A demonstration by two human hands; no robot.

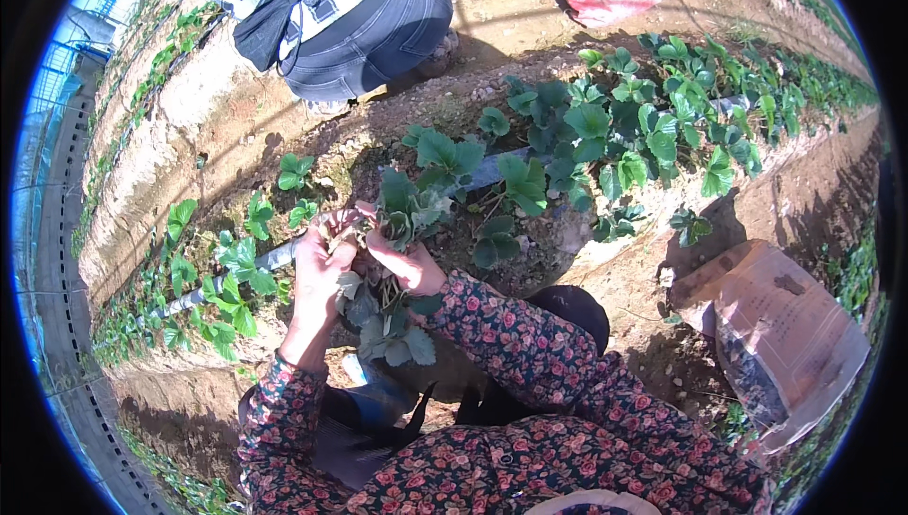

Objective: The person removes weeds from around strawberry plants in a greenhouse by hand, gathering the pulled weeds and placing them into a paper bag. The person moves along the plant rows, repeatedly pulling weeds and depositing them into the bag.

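While both hands work close together over the raised soil bed (284, 108), the step in hand looks like tending a strawberry plant (409, 210). The left hand (320, 274) is curled shut around stems and pale roots at the plant's base; the right hand (409, 264) pinches a leaf stalk just beside it. A black drip hose (274, 256) runs along the row past neighbouring plants. Next, I judge, calls for a firm hold low on the crown while the right fingers pull away spent leaves.
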